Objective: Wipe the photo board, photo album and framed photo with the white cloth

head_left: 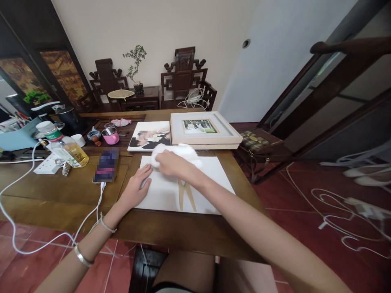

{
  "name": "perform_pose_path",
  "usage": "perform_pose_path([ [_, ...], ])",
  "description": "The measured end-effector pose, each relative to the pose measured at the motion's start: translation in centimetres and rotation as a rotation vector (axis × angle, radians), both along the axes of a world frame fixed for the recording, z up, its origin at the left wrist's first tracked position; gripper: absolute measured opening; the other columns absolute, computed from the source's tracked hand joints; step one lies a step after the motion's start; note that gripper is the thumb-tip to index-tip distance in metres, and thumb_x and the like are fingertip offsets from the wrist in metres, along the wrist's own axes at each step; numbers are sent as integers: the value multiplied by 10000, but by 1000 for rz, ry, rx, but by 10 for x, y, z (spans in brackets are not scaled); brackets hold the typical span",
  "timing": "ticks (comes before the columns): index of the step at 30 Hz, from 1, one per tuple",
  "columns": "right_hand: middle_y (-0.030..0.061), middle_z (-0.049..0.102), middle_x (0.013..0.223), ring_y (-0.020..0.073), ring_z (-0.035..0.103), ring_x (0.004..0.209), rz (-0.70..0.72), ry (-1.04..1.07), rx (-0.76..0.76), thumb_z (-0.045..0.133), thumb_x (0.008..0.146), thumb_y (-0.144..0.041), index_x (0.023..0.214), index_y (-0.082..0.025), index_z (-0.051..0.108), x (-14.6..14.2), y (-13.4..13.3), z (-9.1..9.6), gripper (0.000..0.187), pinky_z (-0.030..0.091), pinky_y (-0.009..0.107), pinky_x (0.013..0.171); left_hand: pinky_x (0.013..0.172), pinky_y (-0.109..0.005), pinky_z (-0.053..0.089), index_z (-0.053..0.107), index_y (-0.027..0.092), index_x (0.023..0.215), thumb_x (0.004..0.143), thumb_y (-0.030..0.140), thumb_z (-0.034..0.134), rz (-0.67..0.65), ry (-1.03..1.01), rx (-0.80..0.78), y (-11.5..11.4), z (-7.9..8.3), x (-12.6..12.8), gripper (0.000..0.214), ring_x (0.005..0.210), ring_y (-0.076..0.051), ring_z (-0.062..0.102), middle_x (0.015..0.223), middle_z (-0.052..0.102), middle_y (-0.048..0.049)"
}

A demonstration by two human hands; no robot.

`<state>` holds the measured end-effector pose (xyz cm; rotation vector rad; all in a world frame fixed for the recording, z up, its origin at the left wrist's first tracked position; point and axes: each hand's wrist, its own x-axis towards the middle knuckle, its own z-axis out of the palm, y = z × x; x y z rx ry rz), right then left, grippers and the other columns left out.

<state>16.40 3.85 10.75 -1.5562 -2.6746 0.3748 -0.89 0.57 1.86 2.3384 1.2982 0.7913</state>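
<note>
My right hand [171,163] is closed on a bunched white cloth [187,152], pressed against the far part of a white rectangular panel [161,191]. The panel lies flat on the wooden table in front of me, with a tan V-shaped mark or piece [186,196] on it, partly hidden by my right forearm. My left hand [137,187] rests on the panel's left edge, fingers stretched out and holding nothing. Just beyond the panel lie a photo print [149,137] and a thick pale frame [204,140] with a small picture inside.
Left on the table [146,228] are a phone [106,166] on a charging cable, a bottle of yellow liquid [65,146], a white power strip [48,163] and a pink cup [110,136]. Carved chairs [185,73] stand behind. Cables [332,219] trail across the floor at right.
</note>
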Motion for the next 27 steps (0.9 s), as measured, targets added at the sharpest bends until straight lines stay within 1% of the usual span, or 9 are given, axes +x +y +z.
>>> perform_pose_path([
  [5,148,650,819,238,615,742,-141,-91,16,410,734,-40,733,-141,598,81,-11,-7,212,372,288,610,1138,-448,252,531,95,1276,906,284,393,20,5,-17,0,-3,-1,438,1344,-227,366,1401,458,-142],
  [8,149,642,747,268,625,752,-229,-140,54,366,712,-10,685,-157,555,126,-25,-18,240,397,317,629,1136,-447,257,533,87,1274,904,289,392,22,6,-13,0,-2,0,445,1344,-228,365,1399,456,-150],
  [10,174,659,784,300,633,871,-259,-159,66,340,702,12,658,-166,533,145,-41,-30,266,434,347,695,1133,-453,262,536,102,1273,903,288,391,23,6,-9,-1,-2,1,438,1342,-229,368,1396,461,-142],
  [12,222,658,1013,336,544,1125,-237,-156,88,340,689,26,644,-169,523,153,-66,-44,271,442,396,843,1130,-462,265,538,113,1272,903,287,391,22,5,-7,-1,-1,1,434,1339,-230,372,1393,466,-136],
  [14,208,506,1329,359,318,1328,-159,-127,148,367,673,19,636,-168,525,151,-99,-57,248,365,473,1005,1130,-462,265,538,109,1271,903,288,390,21,3,-5,-1,-1,2,435,1338,-231,373,1391,467,-141],
  [15,182,436,1402,366,245,1359,-109,-101,198,376,660,12,630,-169,531,149,-116,-62,240,325,519,1042,1131,-458,264,537,103,1272,903,289,391,21,2,-4,-1,-1,2,438,1339,-231,371,1391,466,-145],
  [19,106,416,1432,321,183,1385,14,-26,245,374,632,-2,601,-189,550,139,-165,-66,259,306,563,1069,1135,-454,255,530,78,1274,903,298,394,19,4,-2,-1,-1,1,452,1343,-234,364,1394,457,-161],
  [22,97,412,1435,306,196,1382,-16,-30,204,374,629,4,630,-184,574,140,-155,-61,275,317,533,1080,1131,-463,262,531,85,1274,903,299,394,17,6,-1,0,-1,1,449,1343,-233,365,1397,454,-158],
  [27,148,377,1447,358,222,1364,-98,-35,184,392,663,17,645,-154,576,151,-79,-61,251,300,547,1081,1132,-463,261,534,126,1277,904,308,406,11,-2,-1,1,-1,0,434,1344,-225,363,1402,455,-136],
])
